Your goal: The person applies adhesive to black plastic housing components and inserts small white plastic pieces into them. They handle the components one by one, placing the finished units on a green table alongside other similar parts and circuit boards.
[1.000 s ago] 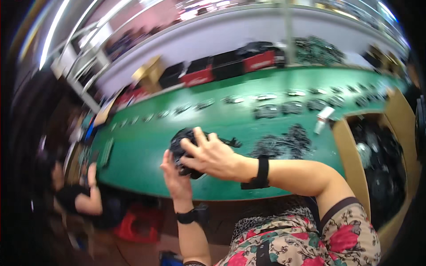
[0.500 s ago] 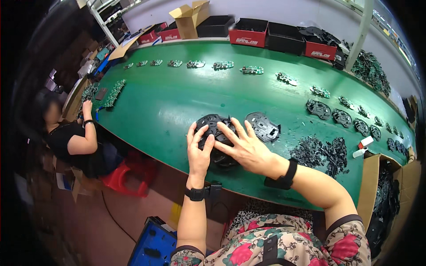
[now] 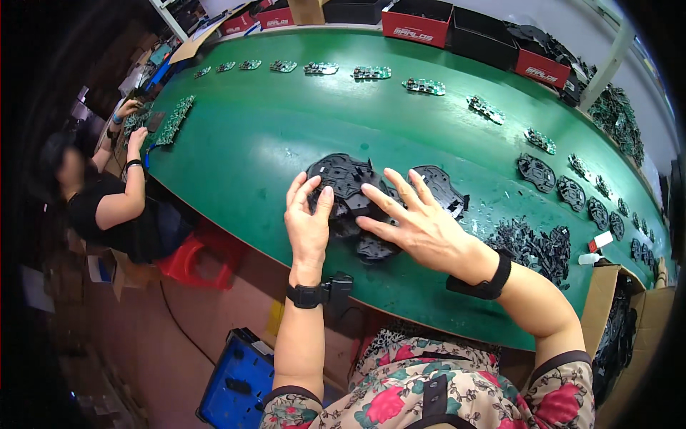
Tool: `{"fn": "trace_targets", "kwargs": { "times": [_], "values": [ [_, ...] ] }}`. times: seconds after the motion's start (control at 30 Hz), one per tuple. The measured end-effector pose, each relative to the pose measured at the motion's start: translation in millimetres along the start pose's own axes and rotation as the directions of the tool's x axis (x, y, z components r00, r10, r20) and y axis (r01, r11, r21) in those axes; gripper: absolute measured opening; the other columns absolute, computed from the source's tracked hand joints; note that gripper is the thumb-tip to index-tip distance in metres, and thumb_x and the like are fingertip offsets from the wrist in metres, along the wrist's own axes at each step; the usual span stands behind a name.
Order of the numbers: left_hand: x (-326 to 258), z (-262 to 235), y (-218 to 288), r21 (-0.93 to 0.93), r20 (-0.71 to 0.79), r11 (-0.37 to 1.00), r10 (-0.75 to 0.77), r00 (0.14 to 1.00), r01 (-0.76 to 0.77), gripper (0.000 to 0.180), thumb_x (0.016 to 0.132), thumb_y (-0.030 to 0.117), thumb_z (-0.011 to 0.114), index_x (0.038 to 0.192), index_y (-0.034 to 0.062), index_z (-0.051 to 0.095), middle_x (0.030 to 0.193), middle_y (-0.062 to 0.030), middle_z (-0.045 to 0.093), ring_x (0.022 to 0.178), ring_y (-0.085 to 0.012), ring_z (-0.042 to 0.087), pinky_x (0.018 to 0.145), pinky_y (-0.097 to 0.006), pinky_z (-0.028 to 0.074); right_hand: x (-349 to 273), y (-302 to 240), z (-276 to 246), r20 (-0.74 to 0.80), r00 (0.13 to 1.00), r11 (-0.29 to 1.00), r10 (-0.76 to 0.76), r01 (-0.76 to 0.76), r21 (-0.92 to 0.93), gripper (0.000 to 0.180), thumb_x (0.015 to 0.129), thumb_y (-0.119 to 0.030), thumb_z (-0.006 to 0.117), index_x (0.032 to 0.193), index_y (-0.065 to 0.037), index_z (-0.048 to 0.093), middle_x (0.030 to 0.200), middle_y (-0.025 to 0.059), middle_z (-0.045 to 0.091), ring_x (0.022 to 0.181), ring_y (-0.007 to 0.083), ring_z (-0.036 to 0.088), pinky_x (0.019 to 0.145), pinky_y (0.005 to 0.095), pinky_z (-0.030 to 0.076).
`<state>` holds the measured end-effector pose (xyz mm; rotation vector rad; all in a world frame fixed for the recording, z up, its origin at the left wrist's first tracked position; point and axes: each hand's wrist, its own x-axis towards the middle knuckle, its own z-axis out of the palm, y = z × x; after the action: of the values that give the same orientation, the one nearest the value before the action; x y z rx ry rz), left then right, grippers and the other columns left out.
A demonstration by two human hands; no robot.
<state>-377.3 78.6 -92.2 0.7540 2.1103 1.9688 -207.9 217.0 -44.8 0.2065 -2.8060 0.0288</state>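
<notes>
A black moulded plastic shell [image 3: 344,171] with ribs and posts on its upper face sits on the green table in front of me. My left hand [image 3: 309,227] grips its left edge, thumb on top and fingers along the side. My right hand [image 3: 434,232] lies over the right side with fingers spread apart, index fingertip and thumb touching the black parts. Under and nearer than the shell lie more black plastic parts [image 3: 376,249], partly hidden by my hands. Beyond my right fingers rests another black shell [image 3: 444,187].
A heap of small black plastic pieces [image 3: 532,247] lies to the right. Green circuit boards [image 3: 371,73] form a curved row across the table, with black shells [image 3: 536,173] beside its right end. A cardboard box [image 3: 599,307] stands near right. A co-worker [image 3: 118,193] sits at left.
The whole view has shifted, with the table's contents higher or farther right. My right fingers have spread and moved back a little, uncovering more of the shell. The co-worker's second hand now shows.
</notes>
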Motion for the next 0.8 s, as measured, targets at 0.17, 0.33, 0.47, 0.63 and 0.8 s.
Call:
{"fn": "trace_targets", "kwargs": {
  "times": [0.17,0.33,0.47,0.63,0.8],
  "values": [
    [10,-10,-7,-0.052,-0.057,0.999,-0.018,0.998,0.015,0.042,0.089,0.01,0.065,0.125,-0.0083,0.052,0.145,-0.0154,0.035,0.129,-0.0227,0.041,0.107,-0.032,0.035,-25,11,1,0.095,0.995,1.0,-0.006,0.003,0.029,0.052,0.078,-0.012,0.059,0.129,-0.014,0.052,0.138,0.0133,0.045,0.134,0.0313,0.036,0.11,0.0538,0.028],
    [10,-25,-1,0.138,0.049,0.99,0.005,0.999,-0.012,0.051,0.09,0.014,0.065,0.132,-0.0072,0.045,0.145,-0.0166,0.033,0.132,-0.0237,0.038,0.11,-0.034,0.032,-41,11,-24,0.231,0.97,0.996,0.082,-0.075,-0.037,0.063,0.071,-0.008,0.063,0.133,-0.009,0.047,0.136,0.0137,0.047,0.135,0.0308,0.034,0.113,0.0545,0.02],
    [7,-26,0,0.016,0.039,0.999,0.029,0.999,-0.029,0.048,0.087,0.014,0.07,0.126,-0.0051,0.051,0.14,-0.0156,0.036,0.117,-0.0222,0.051,0.098,-0.034,0.044,-37,16,-42,0.239,0.97,0.997,0.047,-0.061,0.053,0.052,0.072,-0.006,0.062,0.123,-0.007,0.055,0.132,0.0136,0.049,0.131,0.0333,0.038,0.11,0.0553,0.024],
    [14,-33,-10,0.024,-0.007,0.996,-0.089,0.996,0.089,0.044,0.086,0.009,0.069,0.125,-0.0048,0.053,0.126,-0.0134,0.052,0.098,-0.0142,0.057,0.084,-0.026,0.048,-9,15,-21,0.05,0.975,0.927,0.217,-0.222,0.301,0.035,0.078,-0.012,0.065,0.111,-0.003,0.057,0.112,0.0146,0.056,0.107,0.0348,0.053,0.092,0.0474,0.042],
    [19,-34,8,-0.269,-0.113,0.944,-0.228,0.967,0.191,0.039,0.085,0.001,0.067,0.122,-0.0037,0.056,0.095,-0.0075,0.064,0.082,-0.01,0.059,0.074,-0.022,0.048,4,26,4,0.103,0.947,0.904,0.305,-0.322,0.281,0.04,0.072,-0.017,0.074,0.104,0.0,0.057,0.101,0.0156,0.058,0.097,0.0332,0.056,0.081,0.0414,0.049]
  ]
}}
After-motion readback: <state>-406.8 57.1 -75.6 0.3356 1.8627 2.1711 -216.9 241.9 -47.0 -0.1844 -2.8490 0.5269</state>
